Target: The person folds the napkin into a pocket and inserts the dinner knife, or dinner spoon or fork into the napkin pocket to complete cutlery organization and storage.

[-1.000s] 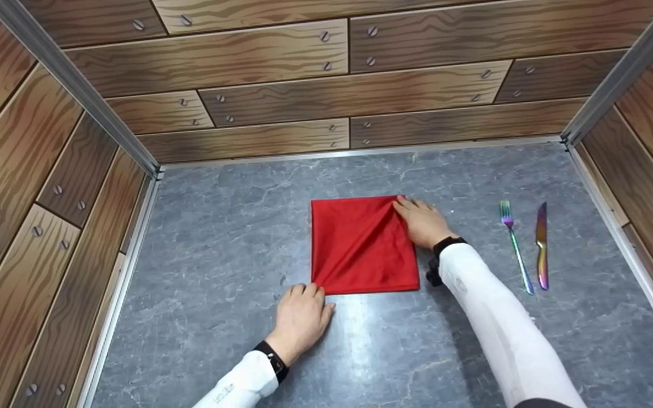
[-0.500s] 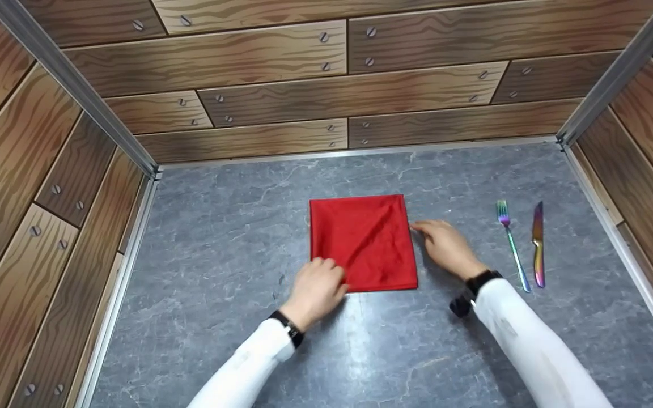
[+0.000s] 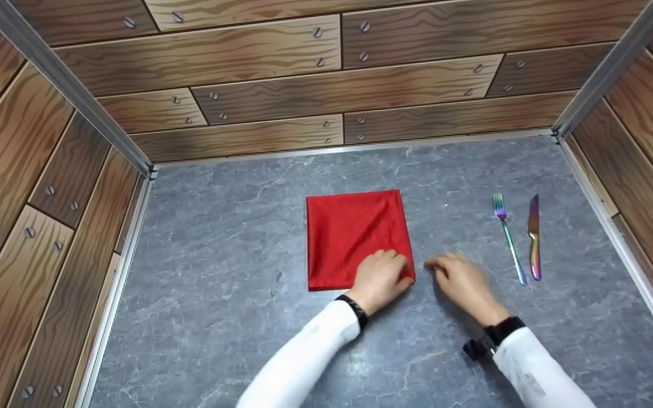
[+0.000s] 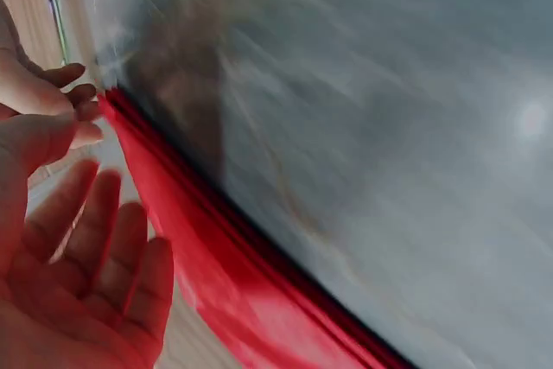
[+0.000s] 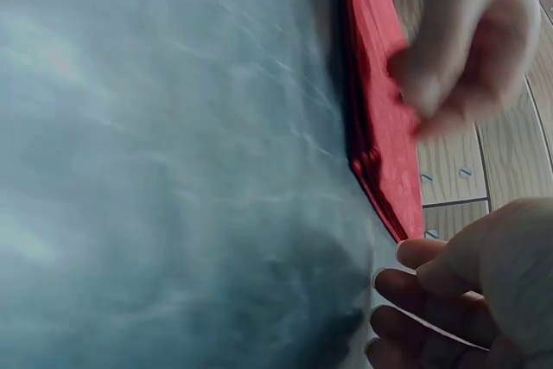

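A red cloth napkin (image 3: 349, 226), folded into a layered square, lies flat with a faint diagonal crease. Over its near right part is my left hand (image 3: 380, 277), hiding some of the near edge. The left wrist view shows that hand's fingers (image 4: 121, 257) spread and relaxed above the cloth, gripping nothing. Just right of the napkin's near right corner, my right hand (image 3: 462, 283) hovers slightly apart from it. In the right wrist view its fingers (image 5: 415, 300) are loosely bent and empty, close to a corner of the layered red edge (image 5: 376, 118).
A rainbow-coloured fork (image 3: 508, 238) and a matching knife (image 3: 534, 238) lie side by side to the right of my right hand. Wood-patterned panels (image 3: 247, 102) wall in the grey marbled surface (image 3: 219, 238) at the back and both sides.
My left hand has moved rightward from the napkin's near left corner across to its near right part. My right hand has let go of the far right corner and come nearer, beside the right edge.
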### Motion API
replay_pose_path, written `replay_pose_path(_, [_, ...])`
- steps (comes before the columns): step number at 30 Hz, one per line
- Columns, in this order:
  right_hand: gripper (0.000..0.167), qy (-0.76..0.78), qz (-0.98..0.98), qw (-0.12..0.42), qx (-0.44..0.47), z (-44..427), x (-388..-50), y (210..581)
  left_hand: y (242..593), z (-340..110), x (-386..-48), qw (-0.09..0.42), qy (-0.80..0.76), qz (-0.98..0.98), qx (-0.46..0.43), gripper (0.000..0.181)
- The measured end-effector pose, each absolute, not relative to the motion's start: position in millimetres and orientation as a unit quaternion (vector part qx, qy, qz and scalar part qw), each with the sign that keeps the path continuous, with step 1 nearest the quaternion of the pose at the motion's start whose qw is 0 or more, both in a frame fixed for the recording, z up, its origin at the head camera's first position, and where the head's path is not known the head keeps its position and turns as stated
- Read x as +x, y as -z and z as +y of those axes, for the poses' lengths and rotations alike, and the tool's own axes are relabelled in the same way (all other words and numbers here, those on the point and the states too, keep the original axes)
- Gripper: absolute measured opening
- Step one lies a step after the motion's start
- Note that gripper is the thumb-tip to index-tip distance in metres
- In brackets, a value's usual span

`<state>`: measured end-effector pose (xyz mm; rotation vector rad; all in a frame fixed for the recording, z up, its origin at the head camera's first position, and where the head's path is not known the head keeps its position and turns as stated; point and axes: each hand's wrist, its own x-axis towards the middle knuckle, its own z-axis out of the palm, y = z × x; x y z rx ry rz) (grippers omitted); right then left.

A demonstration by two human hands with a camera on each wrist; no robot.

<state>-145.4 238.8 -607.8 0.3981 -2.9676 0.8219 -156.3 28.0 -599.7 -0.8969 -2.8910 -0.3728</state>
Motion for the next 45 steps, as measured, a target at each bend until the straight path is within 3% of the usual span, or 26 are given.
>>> replay_pose_path(5, [0.023,-0.27,-0.953,0.042,0.131,241.1,-134.7,610.4,606.5,47.6,-159.5,0.028,0.114,-0.967,-0.226,0.034])
replay_pose_path(18, [0.02,-0.278,-0.951,0.064,0.123,247.8,-126.4,613.4,611.1,64.2,-157.2,0.029,0.11,-0.981,-0.156,0.021])
replay_pose_path(26, [0.021,-0.283,-0.948,0.068,0.126,247.6,-128.1,614.4,607.7,61.1,-165.5,-0.035,0.168,-0.977,-0.127,0.02])
replay_pose_path(32, [0.02,-0.283,-0.948,0.068,0.126,247.4,-129.8,613.4,607.4,53.5,-166.1,-0.03,0.16,-0.971,-0.173,0.017])
replay_pose_path(39, [0.021,-0.284,-0.949,0.054,0.125,246.9,-129.2,612.4,608.4,55.8,-165.0,-0.042,0.136,-0.973,-0.18,0.033])
replay_pose_path(45, [0.021,-0.282,-0.95,0.048,0.124,246.4,-128.5,611.1,606.1,54.9,-168.1,-0.054,0.177,-0.97,-0.16,0.019])
